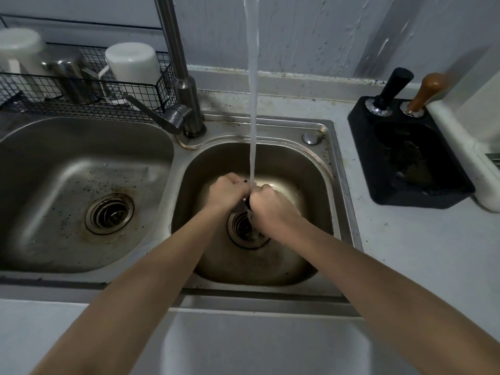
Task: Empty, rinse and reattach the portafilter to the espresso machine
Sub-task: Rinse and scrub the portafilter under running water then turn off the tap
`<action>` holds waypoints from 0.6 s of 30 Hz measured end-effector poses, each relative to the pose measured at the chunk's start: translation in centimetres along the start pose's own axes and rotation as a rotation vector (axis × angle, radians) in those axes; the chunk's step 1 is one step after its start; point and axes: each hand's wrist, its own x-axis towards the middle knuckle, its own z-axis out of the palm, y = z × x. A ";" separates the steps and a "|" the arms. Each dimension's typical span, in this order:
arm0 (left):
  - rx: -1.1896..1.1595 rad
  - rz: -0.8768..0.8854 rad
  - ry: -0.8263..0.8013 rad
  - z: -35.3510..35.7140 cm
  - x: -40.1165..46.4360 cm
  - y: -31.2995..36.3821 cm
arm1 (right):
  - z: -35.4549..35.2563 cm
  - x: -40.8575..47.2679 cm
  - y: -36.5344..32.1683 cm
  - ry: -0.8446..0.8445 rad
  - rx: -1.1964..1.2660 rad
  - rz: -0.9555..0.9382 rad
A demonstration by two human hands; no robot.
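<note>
Left hand (pixel 226 191): fist curled round something mostly hidden. Right hand (pixel 266 203): likewise curled. Portafilter (pixel 245 199): a dark sliver between them, under the water stream (pixel 253 104), over the right basin (pixel 311 169), tampers (pixel 395 87) at two o'clock.

Both fists hide the portafilter (pixel 245 199) almost wholly; the tap's spout is cut off.

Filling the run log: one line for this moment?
step: rinse | both hands grip portafilter, mostly hidden | stream hits it | over right basin
</note>
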 end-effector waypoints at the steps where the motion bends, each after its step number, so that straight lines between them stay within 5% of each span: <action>1: -0.001 -0.045 -0.009 0.1 0.1 0.2 | 0.0 -0.1 0.1 0.014 -0.030 -0.011; 6: -0.203 0.024 0.114 0.1 -0.2 0.1 | -0.9 0.2 0.7 0.030 -0.013 0.007; 11: -0.354 0.089 0.203 0.5 -1.1 -1.1 | -2.5 1.1 2.4 -0.353 0.335 0.090; 18: -0.069 -0.158 0.105 2.9 -0.4 -1.7 | -0.4 -1.1 2.0 -0.078 -0.228 -0.090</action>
